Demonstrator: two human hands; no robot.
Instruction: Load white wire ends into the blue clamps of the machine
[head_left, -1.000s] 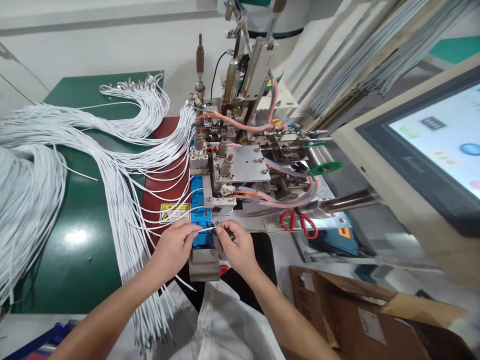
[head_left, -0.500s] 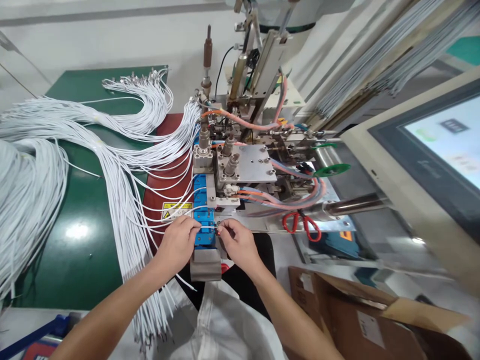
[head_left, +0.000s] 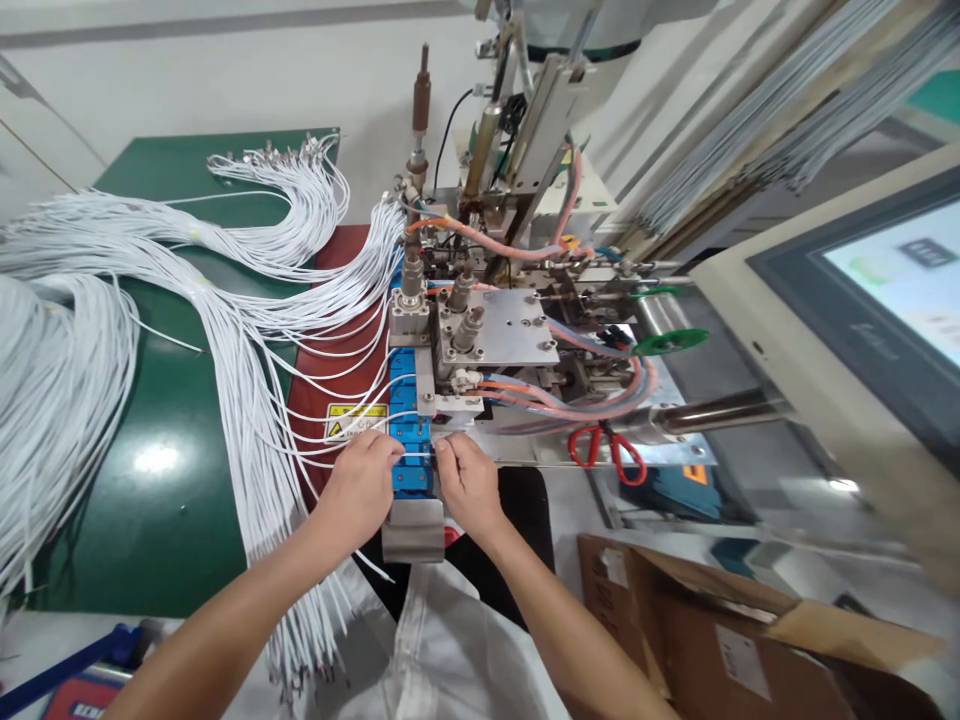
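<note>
A single white cable (head_left: 417, 455) lies across a blue fixture block (head_left: 403, 475) at the front of the machine. My left hand (head_left: 365, 480) pinches this cable just left of the block. At the block's right edge my right hand (head_left: 466, 482) is closed around the cable's end, which its fingers hide. Other white cables (head_left: 375, 378) run into the blue blocks farther back. They come from a big bundle of white cables (head_left: 232, 400) draped over the table to the left.
Behind my hands stands the metal machine (head_left: 499, 325) with orange and clear hoses. Red-handled scissors (head_left: 607, 455) lie to its right, below a wire spool (head_left: 664, 325). A screen (head_left: 892, 270) juts in at right, above an open cardboard box (head_left: 675, 620). The green table (head_left: 161, 520) extends left.
My right hand has turned slightly at the cable end, its fingers now more upright and closed together. The left hand keeps its grip. The view has shifted a little.
</note>
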